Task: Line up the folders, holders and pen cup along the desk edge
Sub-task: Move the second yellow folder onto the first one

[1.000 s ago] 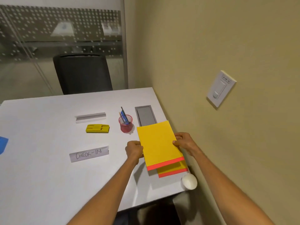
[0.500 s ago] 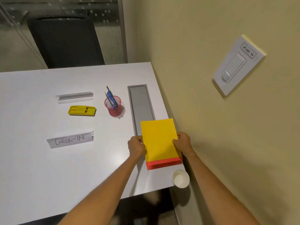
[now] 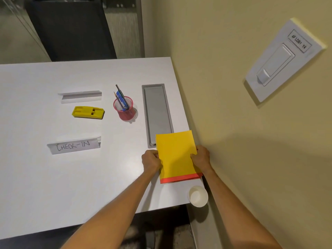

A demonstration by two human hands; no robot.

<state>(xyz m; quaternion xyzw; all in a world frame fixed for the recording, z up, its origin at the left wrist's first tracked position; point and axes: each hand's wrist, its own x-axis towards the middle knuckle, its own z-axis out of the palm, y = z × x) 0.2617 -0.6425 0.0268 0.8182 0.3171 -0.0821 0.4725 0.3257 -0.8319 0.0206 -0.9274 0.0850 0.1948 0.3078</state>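
Left hand (image 3: 151,161) and right hand (image 3: 201,159) grip yellow, red-edged folders (image 3: 177,155).

The wall (image 3: 233,123) hems the worktop's (image 3: 45,186) right edge. A white cup (image 3: 198,196) blocks its near corner, the pen cup (image 3: 125,110) the middle; near-left lies bare

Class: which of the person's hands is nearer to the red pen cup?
Left. The left hand grips the yellow folders on the edge facing the pen cup; the right hand grips the opposite edge, beside the wall.
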